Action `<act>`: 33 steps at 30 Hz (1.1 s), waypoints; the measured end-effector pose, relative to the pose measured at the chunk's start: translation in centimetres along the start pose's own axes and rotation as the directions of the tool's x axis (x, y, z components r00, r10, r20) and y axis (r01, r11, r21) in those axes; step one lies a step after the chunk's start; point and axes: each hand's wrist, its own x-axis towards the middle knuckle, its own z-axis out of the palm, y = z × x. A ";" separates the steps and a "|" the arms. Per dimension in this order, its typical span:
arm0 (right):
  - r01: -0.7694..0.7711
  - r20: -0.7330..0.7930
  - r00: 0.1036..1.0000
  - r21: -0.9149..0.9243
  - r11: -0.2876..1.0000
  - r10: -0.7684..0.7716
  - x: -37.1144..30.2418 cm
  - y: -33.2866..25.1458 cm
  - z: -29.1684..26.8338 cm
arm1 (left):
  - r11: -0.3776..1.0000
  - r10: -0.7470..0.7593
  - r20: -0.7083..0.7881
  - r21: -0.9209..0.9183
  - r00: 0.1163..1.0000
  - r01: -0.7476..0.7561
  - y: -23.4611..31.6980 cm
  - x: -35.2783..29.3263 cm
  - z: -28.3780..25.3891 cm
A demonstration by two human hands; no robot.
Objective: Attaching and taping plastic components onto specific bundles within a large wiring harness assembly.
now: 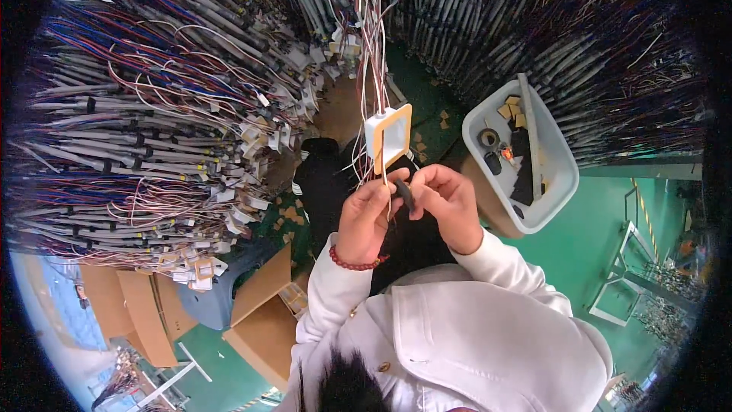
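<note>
My left hand (368, 217) and my right hand (448, 202) meet in front of my chest, both pinching a small dark roll of tape (405, 193) and thin wires that rise from it. Just above the hands hangs a square white and tan frame piece (389, 136) on a bundle of red and white wires (371, 38). A red bead bracelet circles my left wrist. Both sleeves are white.
Dense racks of wire harnesses (145, 130) with paper tags fill the left and top. A grey plastic tray (554, 183) with tape rolls and tan and black pads sits to the right. Cardboard boxes (259, 313) lie lower left on a green floor (595, 236).
</note>
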 end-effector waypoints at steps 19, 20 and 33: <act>0.009 -0.132 0.991 -0.070 0.997 -0.019 0.5 0.2 0.2 | 0.996 0.046 0.070 0.069 0.996 -0.051 0.0 -0.3 0.7; 0.076 -0.159 0.981 -0.227 0.971 -0.114 0.4 0.4 0.6 | 0.997 0.029 0.085 0.065 0.996 -0.035 -0.4 -0.5 0.7; 0.067 -0.104 0.987 -0.447 0.892 -0.126 0.2 -2.3 -5.2 | 1.000 0.029 -0.207 0.001 0.978 -0.029 -0.2 -0.1 -1.2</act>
